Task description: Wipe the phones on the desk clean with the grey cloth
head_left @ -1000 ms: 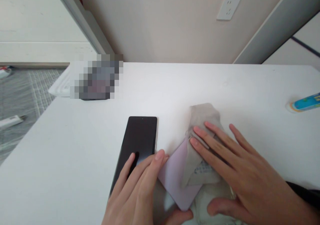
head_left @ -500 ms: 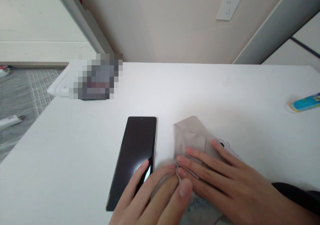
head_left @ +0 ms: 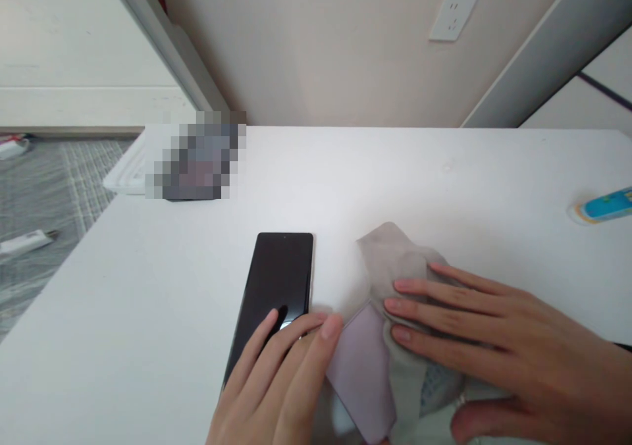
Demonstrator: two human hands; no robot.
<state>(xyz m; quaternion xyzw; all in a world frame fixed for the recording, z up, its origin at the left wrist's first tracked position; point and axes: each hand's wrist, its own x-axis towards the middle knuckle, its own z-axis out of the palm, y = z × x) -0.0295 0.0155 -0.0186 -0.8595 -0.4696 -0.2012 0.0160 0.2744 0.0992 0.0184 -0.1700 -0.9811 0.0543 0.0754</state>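
A pale lilac flat device (head_left: 360, 366) lies on the white table (head_left: 148, 313) near the front edge, partly covered by a beige-grey cloth (head_left: 390, 257). My right hand (head_left: 494, 346) presses flat on the cloth, fingers extended and pointing left. My left hand (head_left: 279, 386) steadies the lilac device at its left edge, fingertips touching it and overlapping the lower end of a black phone (head_left: 276, 293) that lies screen-up just to the left. Neither hand grips anything.
A blue tube (head_left: 605, 207) lies at the table's right edge. A pixelated dark object (head_left: 195, 162) and a white tray (head_left: 123, 172) sit at the back left. A wall socket (head_left: 453, 5) is behind. Small items lie on the grey floor to the left.
My right hand slid the cloth over the lilac device, first toward me and left, then back right, uncovering the lilac surface again. My left hand stayed at the device's left edge.
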